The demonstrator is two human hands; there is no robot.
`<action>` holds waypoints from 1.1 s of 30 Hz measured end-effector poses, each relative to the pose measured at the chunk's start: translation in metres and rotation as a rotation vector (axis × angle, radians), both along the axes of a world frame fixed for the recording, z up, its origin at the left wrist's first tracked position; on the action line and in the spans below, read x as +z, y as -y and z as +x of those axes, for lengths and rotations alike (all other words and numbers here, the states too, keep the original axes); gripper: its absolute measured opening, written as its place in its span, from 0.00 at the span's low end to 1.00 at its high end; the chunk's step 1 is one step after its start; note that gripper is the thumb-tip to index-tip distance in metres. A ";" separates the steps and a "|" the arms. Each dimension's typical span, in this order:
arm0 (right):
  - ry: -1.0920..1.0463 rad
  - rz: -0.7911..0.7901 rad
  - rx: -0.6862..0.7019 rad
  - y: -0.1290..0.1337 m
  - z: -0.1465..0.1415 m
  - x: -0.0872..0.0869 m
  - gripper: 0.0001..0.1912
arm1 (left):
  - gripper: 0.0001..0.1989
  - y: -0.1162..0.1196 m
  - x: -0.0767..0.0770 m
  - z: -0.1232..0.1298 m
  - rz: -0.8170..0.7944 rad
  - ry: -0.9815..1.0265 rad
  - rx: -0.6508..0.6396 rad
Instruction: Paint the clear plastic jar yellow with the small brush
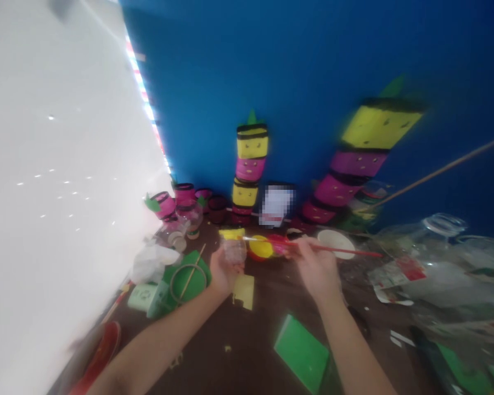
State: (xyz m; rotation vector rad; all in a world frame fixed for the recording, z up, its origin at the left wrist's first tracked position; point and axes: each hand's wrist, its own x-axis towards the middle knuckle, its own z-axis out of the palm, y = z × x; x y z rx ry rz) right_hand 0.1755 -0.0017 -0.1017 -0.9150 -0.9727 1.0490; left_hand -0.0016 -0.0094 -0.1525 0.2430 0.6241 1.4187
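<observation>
- My left hand (pixel 222 270) is closed around a small clear cup (pixel 234 252), whose upper part is yellow, above the middle of the desk (pixel 214 362)
- My right hand (pixel 318 269) grasps a slim red paintbrush (pixel 346 250), its tip at the yellow part of the cup
- Between my 2 hands I see a tub of yellow paint (pixel 261 247) with a tub of pink paint (pixel 278 244) just beside it
- A round white dish (pixel 337 244) sits just beyond my right hand
- Nearer to me lie a torn pale yellow paper (pixel 243 292) and, further right, a green card (pixel 302 352)
- Left of my left hand, a ring (pixel 172 283) and a thin stick (pixel 192 272) lie over a green sheet (pixel 206 262), near a pale green cup (pixel 142 297)
- At the far side, 2 tall pink and yellow stacks (pixel 251 168) with faces stand before the blue wall (pixel 206 82), with shorter pink pieces (pixel 163 204) to the left
- On my right are blurred clear plastic bottles (pixel 440 274)
</observation>
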 end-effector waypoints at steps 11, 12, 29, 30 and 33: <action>-0.030 -0.003 -0.027 -0.003 0.012 -0.006 0.09 | 0.17 -0.001 0.002 0.000 -0.031 0.027 0.029; -0.036 0.003 -0.020 -0.003 0.011 -0.005 0.09 | 0.17 -0.001 0.004 0.000 -0.026 0.033 0.026; -0.018 0.024 0.015 -0.003 0.007 -0.010 0.09 | 0.17 0.001 0.009 -0.001 -0.026 0.116 0.037; -0.006 0.015 -0.003 -0.003 0.008 -0.011 0.09 | 0.17 0.001 0.009 -0.001 -0.028 0.116 0.045; 0.028 -0.002 -0.057 -0.004 0.011 -0.014 0.08 | 0.18 0.000 0.008 -0.001 -0.018 0.109 0.049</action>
